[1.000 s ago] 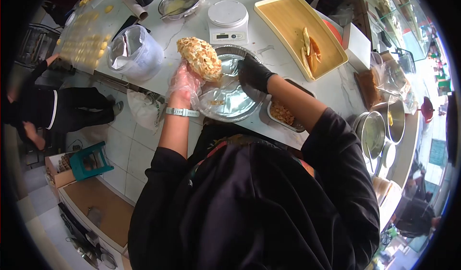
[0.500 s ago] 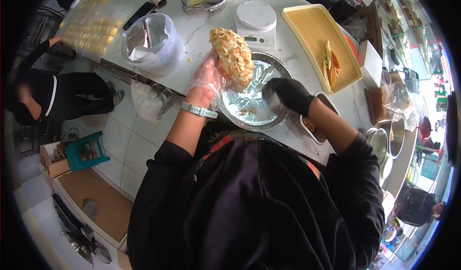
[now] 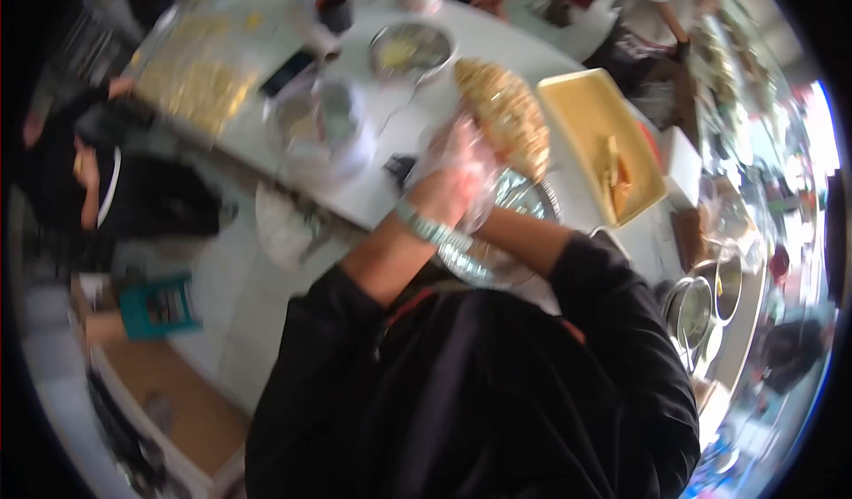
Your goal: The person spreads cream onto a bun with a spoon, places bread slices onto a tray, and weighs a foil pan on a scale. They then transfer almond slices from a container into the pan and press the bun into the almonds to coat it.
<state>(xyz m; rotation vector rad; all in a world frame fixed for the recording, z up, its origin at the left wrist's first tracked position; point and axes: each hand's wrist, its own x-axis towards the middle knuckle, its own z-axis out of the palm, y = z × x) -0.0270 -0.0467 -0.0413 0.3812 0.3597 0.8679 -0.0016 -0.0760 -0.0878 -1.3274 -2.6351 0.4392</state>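
Note:
My left hand [image 3: 457, 166], in a clear plastic glove, holds up a long bread piece [image 3: 506, 117] coated in flakes, above the table. My right forearm crosses beneath my left wrist. A blurred black shape [image 3: 401, 169], seemingly part of my gloved right hand, shows left of my left hand; its fingers cannot be made out. Below the bread is a round metallic bowl [image 3: 543, 199], partly covered by my arms.
A lined plastic tub [image 3: 324, 135] and a phone [image 3: 287, 73] are at left. Behind is a metal bowl [image 3: 413, 51]; at right, a yellow tray [image 3: 581, 113] holds bread [image 3: 619, 184]. One person [image 3: 89, 175] stands at far left, another [image 3: 657, 20] at upper right.
The view has shifted and blurred. My left hand and the bread have moved right, over where the scale was visible. My right hand has left the bowl and crossed leftward beneath my left arm.

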